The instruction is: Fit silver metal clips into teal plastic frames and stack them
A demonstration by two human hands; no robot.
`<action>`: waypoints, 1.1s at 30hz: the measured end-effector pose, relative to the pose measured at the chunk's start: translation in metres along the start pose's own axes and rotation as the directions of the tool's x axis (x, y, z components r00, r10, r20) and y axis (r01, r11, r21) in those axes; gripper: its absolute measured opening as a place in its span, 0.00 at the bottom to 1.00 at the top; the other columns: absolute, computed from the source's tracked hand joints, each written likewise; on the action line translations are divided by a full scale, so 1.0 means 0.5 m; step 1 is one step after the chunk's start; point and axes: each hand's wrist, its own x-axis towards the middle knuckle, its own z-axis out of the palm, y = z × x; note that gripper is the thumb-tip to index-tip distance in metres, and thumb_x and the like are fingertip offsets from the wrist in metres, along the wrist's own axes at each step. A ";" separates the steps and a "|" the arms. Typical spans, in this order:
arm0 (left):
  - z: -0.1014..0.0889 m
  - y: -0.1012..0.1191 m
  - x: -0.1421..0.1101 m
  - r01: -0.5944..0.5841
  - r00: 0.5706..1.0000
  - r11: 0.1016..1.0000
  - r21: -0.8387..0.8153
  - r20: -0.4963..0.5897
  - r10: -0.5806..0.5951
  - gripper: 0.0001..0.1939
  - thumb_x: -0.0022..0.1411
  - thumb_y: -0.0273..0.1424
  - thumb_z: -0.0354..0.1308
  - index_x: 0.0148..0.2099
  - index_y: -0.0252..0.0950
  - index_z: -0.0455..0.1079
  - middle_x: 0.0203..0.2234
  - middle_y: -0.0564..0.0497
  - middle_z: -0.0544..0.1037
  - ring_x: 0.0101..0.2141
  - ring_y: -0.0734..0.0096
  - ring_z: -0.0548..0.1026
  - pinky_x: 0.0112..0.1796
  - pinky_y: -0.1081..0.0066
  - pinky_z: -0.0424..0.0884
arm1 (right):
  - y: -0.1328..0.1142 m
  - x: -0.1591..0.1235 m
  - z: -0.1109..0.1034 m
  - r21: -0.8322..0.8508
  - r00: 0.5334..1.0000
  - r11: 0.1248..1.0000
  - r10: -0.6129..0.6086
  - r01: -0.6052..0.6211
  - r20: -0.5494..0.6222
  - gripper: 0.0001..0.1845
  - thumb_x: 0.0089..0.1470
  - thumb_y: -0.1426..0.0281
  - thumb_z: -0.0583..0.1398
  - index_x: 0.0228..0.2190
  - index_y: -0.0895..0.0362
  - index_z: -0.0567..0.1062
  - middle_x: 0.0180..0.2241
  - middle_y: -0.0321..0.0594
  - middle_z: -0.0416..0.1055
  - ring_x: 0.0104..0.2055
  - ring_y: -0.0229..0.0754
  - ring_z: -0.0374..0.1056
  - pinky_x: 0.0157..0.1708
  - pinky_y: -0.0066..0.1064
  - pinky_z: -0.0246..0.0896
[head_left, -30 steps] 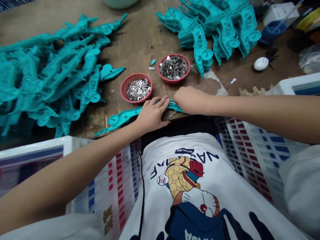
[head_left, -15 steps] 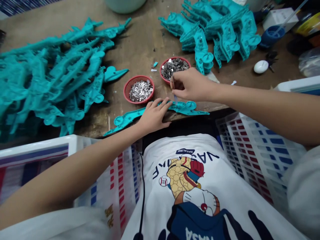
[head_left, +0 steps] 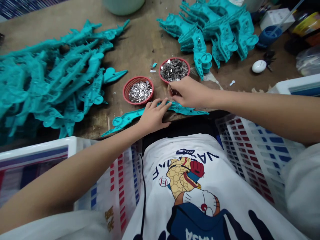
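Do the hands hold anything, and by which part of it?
Left hand presses down the teal strip near its middle; right hand pinches something thin, object and held part unclear.

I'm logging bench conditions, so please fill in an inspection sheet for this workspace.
Surface: brown wooden tabletop, scuffed near the front edge.
Job's things: long turquoise plastic piece at the edge; two round red plastic baskets holding small silvery metal pieces.
Clutter: white egg-shaped object, blue plastic cup.
Left hand: fingers spread on the turquoise piece.
Right hand: pinching a thin dark object, details unclear.
Cables: nothing seen.
Surroundings: white plastic crates either side of the person.
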 end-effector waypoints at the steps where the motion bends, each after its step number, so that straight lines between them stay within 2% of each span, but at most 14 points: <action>1: -0.001 0.001 0.000 0.001 1.000 1.000 0.006 0.001 -0.001 0.50 0.66 0.39 0.74 0.84 0.32 0.63 0.82 0.32 0.64 0.78 0.29 0.63 0.72 0.35 0.64 | -0.002 0.000 0.000 0.006 1.000 1.000 0.000 0.000 -0.008 0.09 0.70 0.73 0.62 0.48 0.59 0.82 0.40 0.46 0.82 0.47 0.53 0.76 0.51 0.40 0.65; 6: -0.002 0.003 -0.002 -0.002 1.000 1.000 0.007 -0.002 0.002 0.49 0.66 0.38 0.73 0.84 0.35 0.63 0.83 0.33 0.64 0.78 0.30 0.63 0.72 0.36 0.64 | -0.010 -0.001 -0.007 0.023 0.998 0.999 0.024 -0.023 -0.049 0.11 0.69 0.74 0.62 0.49 0.60 0.82 0.43 0.48 0.83 0.49 0.54 0.75 0.52 0.41 0.64; 13: 0.000 0.003 -0.003 0.007 1.000 1.000 0.022 0.008 -0.007 0.50 0.66 0.39 0.74 0.84 0.34 0.62 0.82 0.33 0.66 0.78 0.30 0.62 0.73 0.36 0.64 | -0.017 -0.008 0.004 0.008 1.000 1.000 0.020 -0.020 0.011 0.10 0.70 0.74 0.62 0.49 0.60 0.82 0.42 0.49 0.82 0.47 0.54 0.74 0.49 0.38 0.63; 17: -0.001 0.008 -0.006 0.000 1.000 0.998 0.067 0.005 0.000 0.50 0.69 0.41 0.71 0.85 0.34 0.60 0.83 0.32 0.64 0.78 0.29 0.62 0.73 0.36 0.64 | 0.002 0.005 -0.005 -0.020 1.000 1.000 -0.018 0.017 -0.025 0.14 0.72 0.74 0.61 0.54 0.62 0.83 0.45 0.51 0.84 0.47 0.52 0.75 0.49 0.37 0.63; 19: -0.001 0.008 -0.008 -0.026 1.000 0.993 0.116 0.002 0.026 0.47 0.71 0.41 0.70 0.85 0.36 0.61 0.82 0.31 0.63 0.77 0.28 0.62 0.71 0.35 0.65 | 0.022 0.017 -0.010 -0.096 0.998 0.994 -0.050 0.047 -0.028 0.17 0.72 0.74 0.61 0.57 0.63 0.83 0.49 0.53 0.85 0.49 0.53 0.77 0.51 0.37 0.64; 21: -0.001 0.007 -0.011 -0.055 0.998 0.986 0.157 0.002 0.056 0.45 0.71 0.42 0.69 0.85 0.40 0.62 0.81 0.31 0.64 0.77 0.27 0.64 0.70 0.35 0.67 | 0.040 0.027 -0.014 -0.220 0.997 0.975 -0.023 0.040 0.078 0.17 0.72 0.75 0.61 0.56 0.63 0.85 0.51 0.55 0.86 0.51 0.54 0.79 0.51 0.38 0.65; 24: -0.002 0.005 -0.013 -0.074 0.997 0.981 0.178 -0.005 0.076 0.43 0.72 0.42 0.69 0.84 0.44 0.65 0.79 0.30 0.68 0.75 0.27 0.66 0.68 0.36 0.69 | 0.047 0.029 -0.020 -0.402 0.959 0.915 0.134 -0.023 0.248 0.17 0.75 0.73 0.59 0.52 0.64 0.88 0.51 0.60 0.86 0.52 0.57 0.82 0.48 0.39 0.68; 26: -0.008 0.010 -0.014 -0.077 0.997 0.979 0.187 -0.010 0.080 0.42 0.72 0.41 0.69 0.83 0.42 0.66 0.77 0.29 0.70 0.74 0.28 0.68 0.68 0.36 0.69 | 0.031 0.021 -0.025 -0.439 0.953 0.897 0.171 -0.046 0.250 0.21 0.80 0.69 0.56 0.53 0.66 0.87 0.53 0.63 0.85 0.56 0.60 0.83 0.50 0.41 0.70; 29: -0.029 0.030 -0.015 -0.091 0.996 0.974 0.206 -0.002 0.093 0.39 0.73 0.37 0.67 0.82 0.39 0.67 0.74 0.27 0.73 0.71 0.31 0.73 0.66 0.38 0.72 | -0.011 0.000 -0.030 -0.335 0.958 0.942 0.084 0.013 0.273 0.26 0.80 0.55 0.61 0.61 0.63 0.83 0.59 0.60 0.84 0.61 0.62 0.82 0.51 0.41 0.72; 31: -0.046 0.044 -0.016 -0.082 0.996 0.977 0.199 -0.020 0.088 0.34 0.76 0.37 0.64 0.79 0.37 0.70 0.73 0.27 0.75 0.68 0.33 0.76 0.64 0.40 0.74 | -0.036 -0.014 -0.031 -0.274 0.934 0.961 0.053 0.049 0.353 0.39 0.72 0.49 0.70 0.72 0.59 0.75 0.63 0.58 0.83 0.61 0.63 0.82 0.50 0.40 0.74; 33: -0.061 0.055 -0.018 -0.047 0.997 0.984 0.169 -0.054 0.057 0.32 0.77 0.38 0.63 0.77 0.34 0.71 0.73 0.28 0.75 0.67 0.34 0.77 0.65 0.41 0.74 | -0.050 -0.023 -0.029 -0.282 0.906 0.958 0.078 0.047 0.417 0.53 0.66 0.53 0.75 0.79 0.58 0.64 0.65 0.59 0.81 0.61 0.64 0.82 0.49 0.41 0.75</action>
